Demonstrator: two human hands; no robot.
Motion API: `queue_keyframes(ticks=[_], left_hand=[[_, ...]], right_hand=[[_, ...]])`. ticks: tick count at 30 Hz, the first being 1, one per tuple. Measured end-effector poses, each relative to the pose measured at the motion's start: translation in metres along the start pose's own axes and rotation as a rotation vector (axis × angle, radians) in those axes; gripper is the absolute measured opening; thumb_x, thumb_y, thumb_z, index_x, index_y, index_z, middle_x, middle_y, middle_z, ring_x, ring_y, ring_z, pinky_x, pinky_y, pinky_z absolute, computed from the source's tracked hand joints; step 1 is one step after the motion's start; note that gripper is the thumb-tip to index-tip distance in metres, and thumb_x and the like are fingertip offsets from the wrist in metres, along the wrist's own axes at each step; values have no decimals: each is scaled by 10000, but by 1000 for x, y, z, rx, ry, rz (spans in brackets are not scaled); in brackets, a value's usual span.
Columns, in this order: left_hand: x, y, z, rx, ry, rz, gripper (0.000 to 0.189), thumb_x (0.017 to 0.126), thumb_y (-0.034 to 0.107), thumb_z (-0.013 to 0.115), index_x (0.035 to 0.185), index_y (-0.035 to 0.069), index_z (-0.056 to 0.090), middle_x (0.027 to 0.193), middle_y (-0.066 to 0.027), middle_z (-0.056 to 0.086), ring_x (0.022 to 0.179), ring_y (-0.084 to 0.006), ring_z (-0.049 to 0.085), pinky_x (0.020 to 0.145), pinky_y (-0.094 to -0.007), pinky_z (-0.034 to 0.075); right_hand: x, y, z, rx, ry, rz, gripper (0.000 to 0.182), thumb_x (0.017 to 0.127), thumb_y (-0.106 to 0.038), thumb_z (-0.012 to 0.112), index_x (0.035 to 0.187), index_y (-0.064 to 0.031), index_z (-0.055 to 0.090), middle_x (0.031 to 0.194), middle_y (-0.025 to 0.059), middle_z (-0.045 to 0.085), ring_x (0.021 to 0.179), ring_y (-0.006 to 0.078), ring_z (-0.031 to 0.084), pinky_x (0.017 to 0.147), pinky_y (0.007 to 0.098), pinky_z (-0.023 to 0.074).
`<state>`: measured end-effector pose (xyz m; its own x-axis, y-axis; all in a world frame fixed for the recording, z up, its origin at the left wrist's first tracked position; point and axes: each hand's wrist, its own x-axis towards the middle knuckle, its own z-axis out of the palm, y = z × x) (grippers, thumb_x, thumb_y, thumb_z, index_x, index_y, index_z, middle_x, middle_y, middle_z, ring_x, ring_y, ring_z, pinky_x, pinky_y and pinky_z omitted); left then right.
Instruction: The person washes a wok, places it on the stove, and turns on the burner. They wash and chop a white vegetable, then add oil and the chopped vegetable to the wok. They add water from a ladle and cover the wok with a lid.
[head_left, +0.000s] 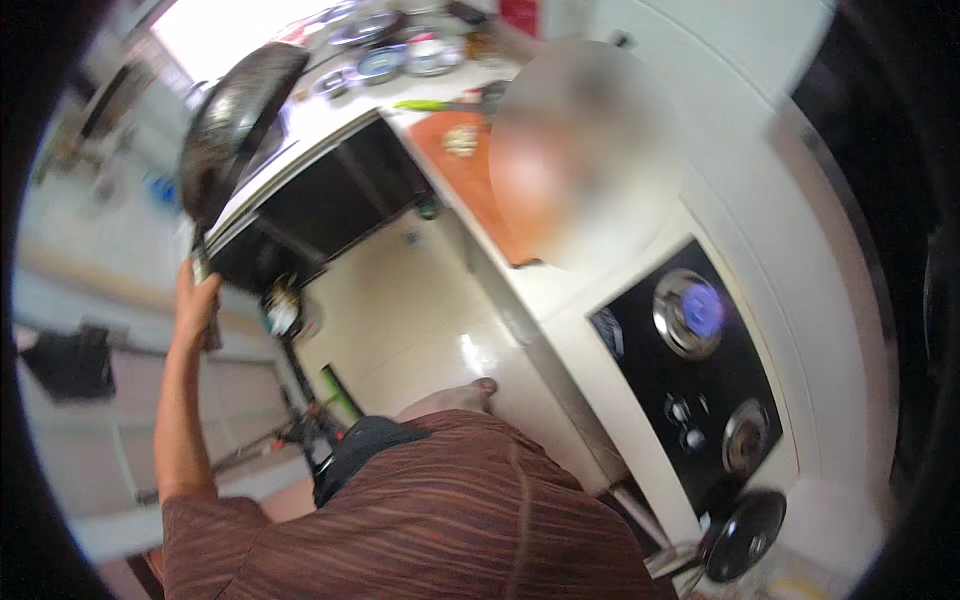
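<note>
My left hand (198, 300) is closed around the handle of a dark metal pan (236, 124). The pan is raised at the upper left and tilted on its side, in front of the counter by the bright window. My right hand is out of view. Before me, an orange cutting board or mat (457, 180) lies on the white counter, with a small heap of pale chopped food (460, 140) on it. A knife with a green handle (420, 105) lies at its far edge. A blurred oval hides part of the board and counter.
A black gas hob (652, 390) with a bluish flame or glow at one burner (703, 310) is at right. Beside it is a black lid (746, 535). Bowls and jars (381, 64) stand on the far counter. A filled bin (283, 315) stands on the floor.
</note>
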<state>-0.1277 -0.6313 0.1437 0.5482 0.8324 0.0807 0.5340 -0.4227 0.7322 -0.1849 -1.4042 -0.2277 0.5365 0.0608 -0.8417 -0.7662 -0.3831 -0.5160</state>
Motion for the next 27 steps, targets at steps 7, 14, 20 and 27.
queue_keyframes(ticks=[7, 14, 20, 27], left_hand=[[-42, 129, 81, -527, -641, -135, 221, 756, 106, 513, 962, 60, 446, 596, -2, 432, 415, -89, 416, 388, -216, 357], [-78, 231, 208, -961, -1605, -759, 182, 797, 132, 522, 951, 58, 459, 597, 37, 431, 399, -53, 391, 376, -222, 330], [-142, 268, 333, -893, -2004, -1231, 154, 809, 110, 529, 916, 17, 469, 625, 60, 434, 469, -36, 430, 455, -210, 365], [-226, 274, 429, -663, -2121, -1263, 134, 794, 134, 541, 899, 63, 496, 636, 70, 472, 495, -38, 444, 520, -207, 398]], right_hand=[[-44, 0, 41, 101, 173, -22, 270, 901, -299, 519, 789, -59, 571, 660, 52, 544, 552, 161, 532, 486, 298, 416], [-44, 52, 97, 158, 187, 6, 307, 912, -351, 509, 907, -55, 591, 775, 82, 616, 660, 185, 601, 562, 331, 472], [-65, 91, 148, 359, 296, 154, 301, 901, -345, 521, 925, -54, 594, 804, 90, 624, 682, 198, 613, 581, 344, 484], [-97, 110, 182, 528, 416, 258, 274, 884, -317, 538, 937, -54, 595, 817, 93, 627, 688, 205, 618, 582, 347, 486]])
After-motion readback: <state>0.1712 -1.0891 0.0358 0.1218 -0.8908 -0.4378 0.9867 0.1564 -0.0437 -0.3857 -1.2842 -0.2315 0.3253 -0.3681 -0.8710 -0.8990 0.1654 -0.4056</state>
